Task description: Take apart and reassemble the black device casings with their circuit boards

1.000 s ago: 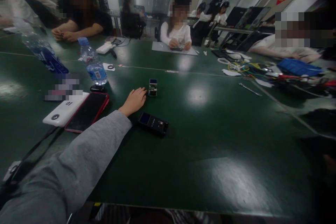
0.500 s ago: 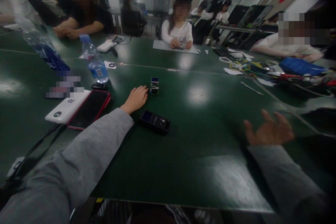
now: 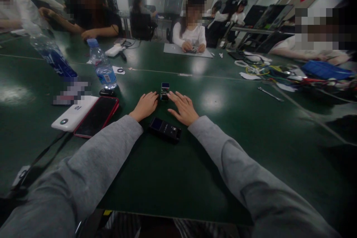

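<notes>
A small circuit board device (image 3: 165,86) with a little screen stands on the dark green table (image 3: 173,178) between my hands. My left hand (image 3: 145,106) lies palm down at its left side, fingers stretched out and holding nothing. At its right, my right hand (image 3: 182,108) has its fingers spread, with the fingertips at the board's edge; whether they touch it I cannot tell. Nearer to me lies a black handheld device (image 3: 165,130) with a small screen and buttons, below and between both hands.
On the left are a red-edged phone (image 3: 96,117), a white power bank (image 3: 73,113), a water bottle (image 3: 102,65) and a larger bottle (image 3: 54,57). A wrench (image 3: 270,94) and tangled cables (image 3: 259,70) lie on the right. Several people sit beyond the table.
My right hand has come in from the far right to the right side of the circuit board device. My left hand has stayed in place. A person at the back left has moved their arms.
</notes>
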The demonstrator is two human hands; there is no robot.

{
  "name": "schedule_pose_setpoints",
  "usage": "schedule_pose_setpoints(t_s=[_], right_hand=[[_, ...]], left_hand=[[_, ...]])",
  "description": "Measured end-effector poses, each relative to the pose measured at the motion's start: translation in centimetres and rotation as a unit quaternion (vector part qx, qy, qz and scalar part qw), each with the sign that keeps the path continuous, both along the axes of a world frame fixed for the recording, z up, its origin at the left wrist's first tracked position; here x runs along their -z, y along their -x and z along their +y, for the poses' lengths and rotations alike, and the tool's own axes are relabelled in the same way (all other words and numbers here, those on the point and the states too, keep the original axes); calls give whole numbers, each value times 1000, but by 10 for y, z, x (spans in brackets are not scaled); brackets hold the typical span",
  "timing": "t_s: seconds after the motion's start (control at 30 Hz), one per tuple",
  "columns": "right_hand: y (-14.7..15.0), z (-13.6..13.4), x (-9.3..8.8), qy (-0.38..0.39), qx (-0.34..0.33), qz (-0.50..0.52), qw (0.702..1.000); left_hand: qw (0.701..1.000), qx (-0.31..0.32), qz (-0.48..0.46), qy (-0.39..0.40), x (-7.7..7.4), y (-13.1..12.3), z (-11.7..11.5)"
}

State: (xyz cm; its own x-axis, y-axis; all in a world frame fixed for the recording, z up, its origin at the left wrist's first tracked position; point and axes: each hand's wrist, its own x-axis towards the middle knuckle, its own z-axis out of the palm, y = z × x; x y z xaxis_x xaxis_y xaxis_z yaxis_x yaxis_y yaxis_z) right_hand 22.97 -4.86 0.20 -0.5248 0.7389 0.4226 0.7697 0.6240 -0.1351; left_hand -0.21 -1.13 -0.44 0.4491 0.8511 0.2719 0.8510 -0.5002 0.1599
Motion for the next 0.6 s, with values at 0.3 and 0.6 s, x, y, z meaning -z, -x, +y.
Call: schedule_pose_setpoints(t_s=[0.3, 0.6], right_hand=[[-4, 2, -2, -19, 52, 45, 997], [-9, 1, -5, -86, 124, 80, 985]], left_hand=[[1000, -1, 4, 6, 2, 0, 3], [1000, -8, 11, 6, 0, 0, 1]])
